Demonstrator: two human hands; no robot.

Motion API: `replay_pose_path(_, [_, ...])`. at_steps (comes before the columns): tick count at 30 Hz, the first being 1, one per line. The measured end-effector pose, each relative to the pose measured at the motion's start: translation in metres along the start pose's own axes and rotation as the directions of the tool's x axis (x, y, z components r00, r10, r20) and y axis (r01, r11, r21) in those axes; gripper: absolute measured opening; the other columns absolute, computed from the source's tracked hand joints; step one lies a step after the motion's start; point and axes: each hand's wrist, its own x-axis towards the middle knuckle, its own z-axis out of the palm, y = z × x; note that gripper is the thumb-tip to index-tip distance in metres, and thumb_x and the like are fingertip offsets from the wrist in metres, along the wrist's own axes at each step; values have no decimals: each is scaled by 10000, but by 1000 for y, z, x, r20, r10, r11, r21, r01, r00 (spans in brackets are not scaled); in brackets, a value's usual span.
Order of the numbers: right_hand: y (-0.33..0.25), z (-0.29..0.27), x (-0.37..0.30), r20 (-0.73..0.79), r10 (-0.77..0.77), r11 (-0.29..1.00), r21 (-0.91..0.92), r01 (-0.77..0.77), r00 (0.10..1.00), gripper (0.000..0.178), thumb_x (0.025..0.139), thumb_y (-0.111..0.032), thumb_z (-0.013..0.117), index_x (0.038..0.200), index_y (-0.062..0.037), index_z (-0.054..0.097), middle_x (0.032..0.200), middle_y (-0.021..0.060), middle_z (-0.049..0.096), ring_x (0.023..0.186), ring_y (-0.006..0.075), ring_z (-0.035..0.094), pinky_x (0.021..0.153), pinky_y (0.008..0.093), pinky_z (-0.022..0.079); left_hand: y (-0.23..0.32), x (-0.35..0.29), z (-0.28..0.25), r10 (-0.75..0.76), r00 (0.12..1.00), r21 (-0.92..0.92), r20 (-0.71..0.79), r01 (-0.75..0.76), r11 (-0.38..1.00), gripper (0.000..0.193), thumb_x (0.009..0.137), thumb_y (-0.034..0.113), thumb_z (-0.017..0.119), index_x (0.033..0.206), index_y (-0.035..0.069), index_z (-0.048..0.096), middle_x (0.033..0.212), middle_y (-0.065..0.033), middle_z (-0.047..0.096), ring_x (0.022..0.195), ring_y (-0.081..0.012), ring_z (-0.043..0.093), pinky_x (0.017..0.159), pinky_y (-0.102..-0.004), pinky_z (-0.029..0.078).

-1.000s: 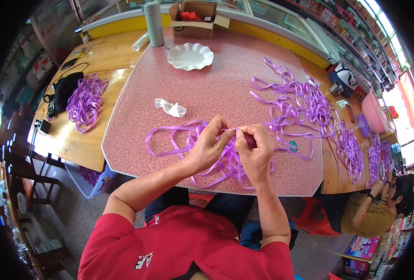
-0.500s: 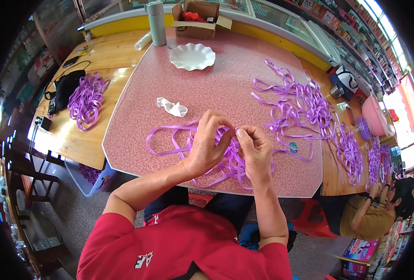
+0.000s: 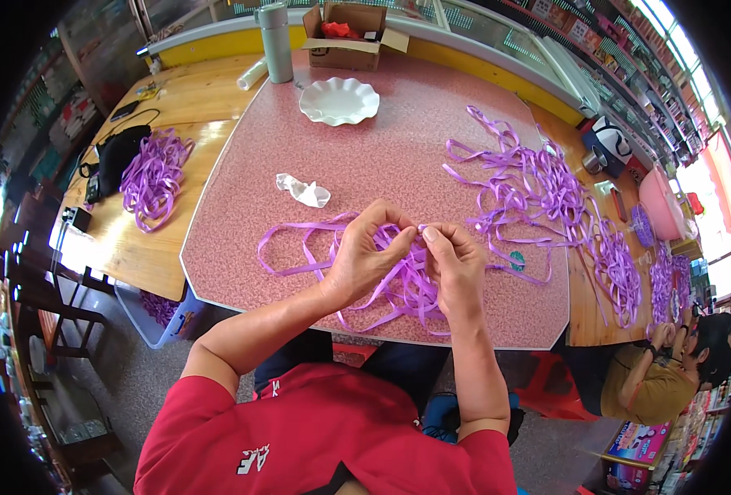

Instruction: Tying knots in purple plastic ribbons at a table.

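Both the left hand (image 3: 362,254) and right hand (image 3: 459,268) pinch purple ribbon (image 3: 413,290).

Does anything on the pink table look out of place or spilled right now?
One thing: a crumpled white scrap lies loose on the pink table, beyond the left hand and to its left. It looks odd because it resembles litter, lying apart from the purple ribbon. I see no spill.
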Motion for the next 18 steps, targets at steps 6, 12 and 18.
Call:
replay_pose_path(6, [-2, 1, 5, 97, 269, 861, 422, -284, 958, 101, 952, -145, 617, 930, -52, 651, 759, -21, 586, 562, 12, 446, 419, 164, 318, -6, 9, 4, 497, 867, 376, -44, -446, 812, 214, 786, -38, 700, 948, 42, 585, 949, -100, 614, 943, -240, 621, 849, -331, 474])
replay_pose_path(12, [-2, 0, 3, 153, 305, 766, 546, -338, 940, 90, 955, -142, 618, 927, -65, 656, 800, -2, 606, 569, 15, 443, 425, 169, 331, 4, 15, -3, 567, 822, 439, 49, -528, 727, 208, 788, -12, 715, 951, 38, 596, 965, -110, 617, 948, -274, 620, 885, -356, 461])
replay_pose_path(18, [11, -2, 3, -35, -183, 982, -55, 181, 983, 70, 947, -100, 647, 970, -40, 675, 795, -8, 600, 608, 7, 463, 481, 176, 326, 10, 15, -10, 15, 987, 71, 162, -27, 997, 110, 908, 99, 692, 939, 13, 631, 946, -39, 623, 931, -114, 581, 846, -279, 466])
